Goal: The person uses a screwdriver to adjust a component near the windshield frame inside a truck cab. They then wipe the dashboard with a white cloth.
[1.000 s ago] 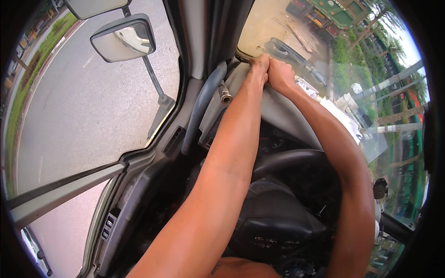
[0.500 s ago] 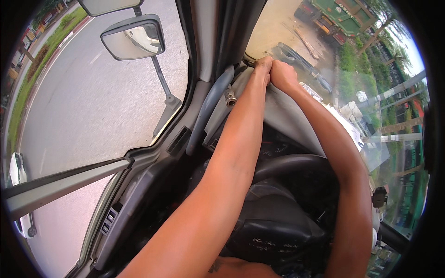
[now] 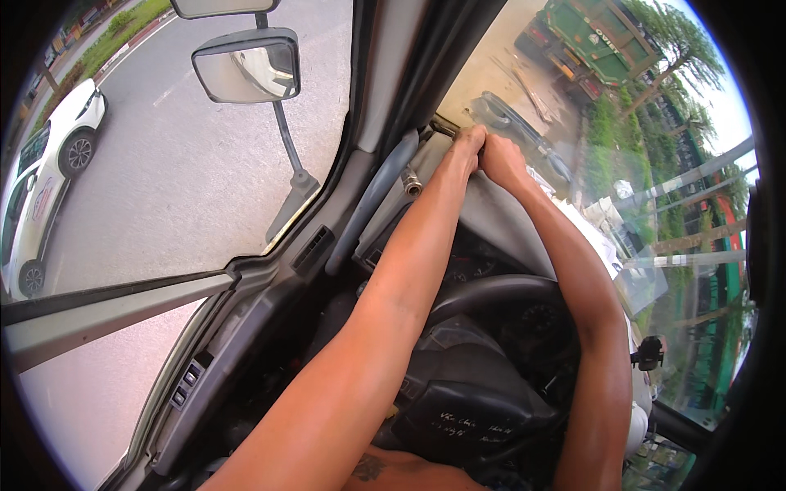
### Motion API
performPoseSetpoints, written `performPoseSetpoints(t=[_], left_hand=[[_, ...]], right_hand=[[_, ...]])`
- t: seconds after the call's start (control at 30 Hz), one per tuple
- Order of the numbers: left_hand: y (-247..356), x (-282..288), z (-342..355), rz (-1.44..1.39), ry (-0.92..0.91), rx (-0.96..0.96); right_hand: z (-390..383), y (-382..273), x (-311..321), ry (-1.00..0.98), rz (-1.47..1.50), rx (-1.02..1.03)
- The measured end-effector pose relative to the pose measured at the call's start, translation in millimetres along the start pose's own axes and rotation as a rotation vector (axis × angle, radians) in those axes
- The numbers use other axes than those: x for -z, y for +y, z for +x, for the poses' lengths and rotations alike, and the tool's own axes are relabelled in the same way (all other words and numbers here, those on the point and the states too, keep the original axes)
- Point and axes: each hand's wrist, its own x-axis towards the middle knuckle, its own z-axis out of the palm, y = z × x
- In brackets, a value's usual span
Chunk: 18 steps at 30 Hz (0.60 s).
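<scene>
Both my arms reach over the steering wheel (image 3: 512,286) to the far left corner of the dashboard (image 3: 512,214), beside the windshield. My left hand (image 3: 468,141) is closed there, fingers bent away from sight. Pressed up against it, my right hand (image 3: 503,157) is closed too, like a fist. Whatever lies between or under them is hidden. A short metal tube fitting (image 3: 412,185) sticks out near my left wrist. Left of it, a grey grab handle (image 3: 370,209) runs along the door pillar.
White papers (image 3: 591,233) lie along the dashboard under the glass. A dark phone mount (image 3: 648,353) is at right. Outside are a wiper (image 3: 524,131), a green truck (image 3: 596,42), a side mirror (image 3: 248,67) and a white car (image 3: 47,176) on the road.
The white car has come much further into view at the left. My hands sit slightly lower in the picture, still together at the same corner; the whole view has shifted a little.
</scene>
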Motion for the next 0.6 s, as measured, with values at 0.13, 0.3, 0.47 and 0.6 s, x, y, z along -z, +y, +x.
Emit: performPoseSetpoints(t=[0.13, 0.3, 0.47, 0.6], left_hand=[[-0.1, 3.5, 7.5, -0.008, 0.080, -0.068], [1.6, -4.7, 2.4, 0.078, 0.160, 0.001], [1.4, -7.5, -7.7, 0.030, 0.183, 0.019], [10.3, -3.9, -8.4, -0.074, 0.128, 0.022]], right_hand=[[2.0, -9.1, -1.0, 0.025, 0.011, -0.018], [1.4, -7.8, -0.8, -0.009, 0.021, -0.061], [2.7, -11.1, -1.3, -0.065, -0.040, -0.120], [9.5, -18.4, 0.3, -0.071, -0.055, -0.135]])
